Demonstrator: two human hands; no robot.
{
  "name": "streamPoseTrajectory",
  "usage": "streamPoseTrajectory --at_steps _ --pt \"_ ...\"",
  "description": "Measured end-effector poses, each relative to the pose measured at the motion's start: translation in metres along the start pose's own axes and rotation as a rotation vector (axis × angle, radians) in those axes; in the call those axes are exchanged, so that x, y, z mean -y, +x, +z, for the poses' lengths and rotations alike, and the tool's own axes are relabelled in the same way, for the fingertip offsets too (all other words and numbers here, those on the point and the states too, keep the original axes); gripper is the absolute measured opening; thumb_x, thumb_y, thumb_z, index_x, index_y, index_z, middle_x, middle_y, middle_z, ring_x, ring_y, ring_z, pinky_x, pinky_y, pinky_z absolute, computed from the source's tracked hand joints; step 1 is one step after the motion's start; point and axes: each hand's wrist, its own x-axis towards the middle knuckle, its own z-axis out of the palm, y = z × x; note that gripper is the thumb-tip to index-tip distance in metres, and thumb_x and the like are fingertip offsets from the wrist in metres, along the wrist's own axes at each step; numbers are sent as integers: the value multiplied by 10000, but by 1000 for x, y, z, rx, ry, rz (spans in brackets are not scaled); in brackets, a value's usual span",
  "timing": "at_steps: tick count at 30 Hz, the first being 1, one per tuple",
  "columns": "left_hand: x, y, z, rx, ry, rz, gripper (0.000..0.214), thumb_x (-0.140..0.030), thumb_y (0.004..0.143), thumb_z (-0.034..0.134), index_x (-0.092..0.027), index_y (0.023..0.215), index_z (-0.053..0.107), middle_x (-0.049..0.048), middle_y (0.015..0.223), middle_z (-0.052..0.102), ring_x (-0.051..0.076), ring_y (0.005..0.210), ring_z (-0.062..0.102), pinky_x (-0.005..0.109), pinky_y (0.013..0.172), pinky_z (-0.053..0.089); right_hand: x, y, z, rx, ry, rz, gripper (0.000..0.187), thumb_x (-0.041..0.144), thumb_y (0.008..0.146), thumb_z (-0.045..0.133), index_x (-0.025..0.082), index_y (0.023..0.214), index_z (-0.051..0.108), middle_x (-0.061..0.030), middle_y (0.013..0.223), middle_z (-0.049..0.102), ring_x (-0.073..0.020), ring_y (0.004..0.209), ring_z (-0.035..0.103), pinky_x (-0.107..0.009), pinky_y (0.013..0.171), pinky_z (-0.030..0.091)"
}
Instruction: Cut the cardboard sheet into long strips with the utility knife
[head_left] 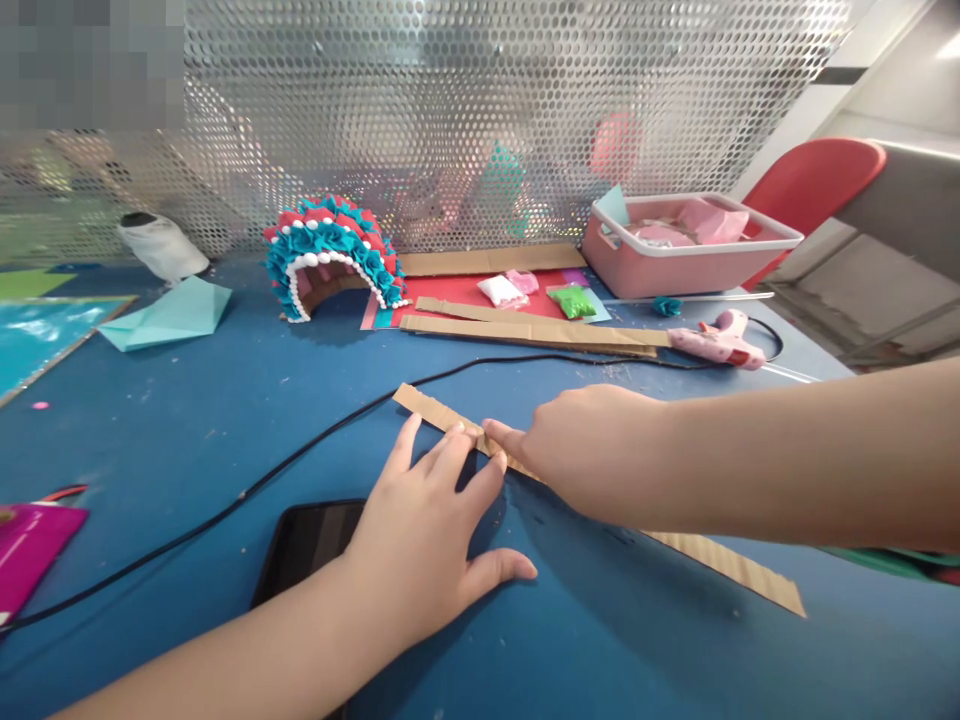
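Observation:
A long, narrow strip of corrugated cardboard [724, 570] lies slantwise on the blue table, its middle covered by my hands. My left hand [431, 525] is open, palm down, fingers spread, with fingertips against the strip's near edge. From the right, my right hand [592, 450] closes over the strip; its index finger points left and presses on the cardboard beside my left fingertips. The other right fingers are curled and mostly hidden. Under my left wrist and forearm is a black phone [311, 540], partly covered.
A black cable [300, 455] crosses the table to a pink glue gun [724, 340]. Behind are more cardboard strips [525, 330], a red sheet [465, 295] with small packets, a blue-and-red decorated arch [334, 245] and a pink basket [690, 265]. A perforated metal panel [480, 120] borders the table.

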Motion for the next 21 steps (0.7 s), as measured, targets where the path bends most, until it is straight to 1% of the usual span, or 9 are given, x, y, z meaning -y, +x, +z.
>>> streamPoseTrajectory --at_steps 3,6,9,12,15,18,21 --pt "0 0 0 3 8 11 728 -706 808 438 -175 1298 528 211 1344 513 347 1283 445 650 1068 235 3 1 -1 68 -57 -13 864 128 741 611 209 1502 211 -96 790 673 -265 687 665 -268 471 398" --pt "0 1 -1 5 20 18 724 -698 809 446 -177 1306 524 207 1330 526 345 1276 453 639 1070 248 3 0 2 47 -42 -19 850 124 750 601 210 1502 215 -90 779 670 -250 673 661 -262 474 393" --pt "-1 1 -1 -13 40 18 714 -700 800 456 -164 1260 564 213 1305 541 349 1248 478 627 1061 273 0 -2 5 19 -38 -14 827 158 767 598 216 1501 219 -92 765 667 -240 671 659 -256 482 398" --pt "-2 1 -1 -42 58 20 711 -697 791 477 -150 1232 587 219 1291 548 352 1192 519 582 1006 373 -1 -3 7 4 -54 -13 834 177 767 598 227 1503 209 -95 771 669 -247 664 659 -257 469 391" --pt "-1 1 0 -43 66 19 727 -693 775 510 -143 1246 580 219 1284 552 353 1145 543 527 932 449 0 -3 7 18 -55 -11 861 161 751 610 211 1505 197 -76 714 661 -242 631 653 -258 470 390" --pt "-1 1 0 -41 65 23 743 -692 758 537 -137 1250 578 218 1268 559 357 1128 545 511 915 457 1 -2 9 37 -62 -11 873 144 750 611 192 1508 180 -62 672 653 -228 613 649 -257 489 403" --pt "-1 2 -1 -43 66 20 731 -688 748 553 -142 1233 591 218 1261 557 350 1070 569 495 878 470 -1 -3 14 16 -87 -31 837 142 779 580 180 1508 172 -68 682 660 -215 621 650 -251 504 407"
